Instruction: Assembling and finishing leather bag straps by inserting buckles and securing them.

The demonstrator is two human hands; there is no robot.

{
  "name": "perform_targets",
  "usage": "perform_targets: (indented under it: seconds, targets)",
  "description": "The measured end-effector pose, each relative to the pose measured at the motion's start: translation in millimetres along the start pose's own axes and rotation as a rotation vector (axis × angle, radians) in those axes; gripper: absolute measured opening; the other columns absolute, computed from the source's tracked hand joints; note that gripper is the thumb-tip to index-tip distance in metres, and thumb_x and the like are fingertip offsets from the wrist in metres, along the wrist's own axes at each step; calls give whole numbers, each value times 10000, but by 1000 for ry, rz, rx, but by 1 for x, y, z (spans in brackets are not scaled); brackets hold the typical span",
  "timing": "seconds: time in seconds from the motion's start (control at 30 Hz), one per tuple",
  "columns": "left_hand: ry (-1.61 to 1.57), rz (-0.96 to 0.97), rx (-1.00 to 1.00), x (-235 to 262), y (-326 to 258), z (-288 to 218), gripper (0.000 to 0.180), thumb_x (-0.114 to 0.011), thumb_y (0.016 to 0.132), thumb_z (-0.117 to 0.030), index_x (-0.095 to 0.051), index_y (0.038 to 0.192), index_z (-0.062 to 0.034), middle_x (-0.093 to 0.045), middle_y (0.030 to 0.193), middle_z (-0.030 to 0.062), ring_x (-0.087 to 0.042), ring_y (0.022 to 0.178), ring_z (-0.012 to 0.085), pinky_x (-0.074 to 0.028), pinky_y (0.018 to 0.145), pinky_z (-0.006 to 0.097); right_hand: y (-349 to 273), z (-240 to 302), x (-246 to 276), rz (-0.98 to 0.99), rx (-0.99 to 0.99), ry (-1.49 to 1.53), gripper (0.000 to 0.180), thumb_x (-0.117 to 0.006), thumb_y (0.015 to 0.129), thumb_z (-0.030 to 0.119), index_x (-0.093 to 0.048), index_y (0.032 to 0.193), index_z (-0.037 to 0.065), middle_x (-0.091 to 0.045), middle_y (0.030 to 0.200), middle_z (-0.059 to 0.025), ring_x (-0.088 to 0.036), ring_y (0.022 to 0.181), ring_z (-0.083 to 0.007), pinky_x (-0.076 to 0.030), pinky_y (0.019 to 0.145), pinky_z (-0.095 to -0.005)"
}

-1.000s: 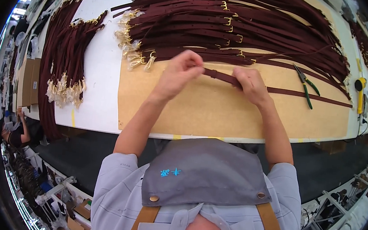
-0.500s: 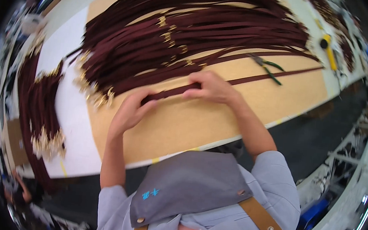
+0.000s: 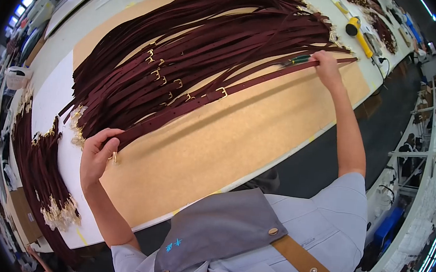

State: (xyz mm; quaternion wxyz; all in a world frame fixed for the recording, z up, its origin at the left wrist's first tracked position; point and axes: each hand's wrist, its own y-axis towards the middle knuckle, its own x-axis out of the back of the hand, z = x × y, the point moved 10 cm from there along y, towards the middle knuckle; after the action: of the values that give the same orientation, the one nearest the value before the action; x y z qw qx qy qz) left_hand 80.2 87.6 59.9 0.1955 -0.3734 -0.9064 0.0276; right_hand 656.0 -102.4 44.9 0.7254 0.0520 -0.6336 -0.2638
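Stretched between my two hands is a long dark maroon leather strap (image 3: 264, 82) with a gold buckle (image 3: 222, 92) partway along it. A shadow beneath suggests it is lifted off the tan sheet (image 3: 211, 151). My left hand (image 3: 98, 156) closes on its left end, thumb on top; a gold clasp (image 3: 114, 157) hangs beside the fingers. Toward the strap's right end my right hand (image 3: 328, 72) pinches it, leaving a short tip beyond. Green-handled pliers (image 3: 300, 59) lie just left of that hand. Behind spreads a wide bundle of similar straps (image 3: 211, 37) with gold buckles.
A second strap bundle (image 3: 44, 162) with wrapped ends hangs over the table's left edge. A yellow-handled tool (image 3: 360, 38) lies at the far right. A white basket (image 3: 17, 78) stands at the left. Shelving (image 3: 410, 163) is on the right.
My hands were close together at mid-strap; they have moved apart, the left toward the strap's left end, the right toward its right end. The strap is now pulled out straight.
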Motion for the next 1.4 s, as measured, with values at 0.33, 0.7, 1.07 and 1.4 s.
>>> perform_targets:
  seconds: [0.33,0.7,1.07,1.4]
  targets:
    - [-12,64,-7,-31,29,4,160,-599,893,-56,-659,1018,24,-522,769,-40,-469,697,42,-354,610,190,-46,-198,66,-156,-726,-351,263,-460,967,295,-609,1117,140,-620,985,-202,-603,971,-416,-480,827,-496]
    - [22,-83,29,35,30,14,163,-612,894,-78,-660,1028,2,-538,781,-52,-460,670,20,-337,587,180,64,-114,176,-595,-261,-264,231,-525,926,169,-673,1083,85,-637,920,-235,-593,885,-371,-457,781,-448]
    - [896,-558,-325,-13,53,-34,391,-618,903,-207,-555,1260,-61,-491,1346,131,-461,1229,292,-264,1106,468,148,170,-111,183,271,207,489,-564,913,405,-557,1259,60,-536,1291,-187,-490,1216,-355,-387,1024,-448]
    - [971,-579,-317,-22,35,1,472,-622,886,-194,-503,1336,-112,-443,1407,91,-443,1218,281,-260,1069,414,87,196,-152,272,298,-13,535,-452,960,453,-477,1353,90,-432,1431,-141,-363,1357,-278,-245,1098,-540]
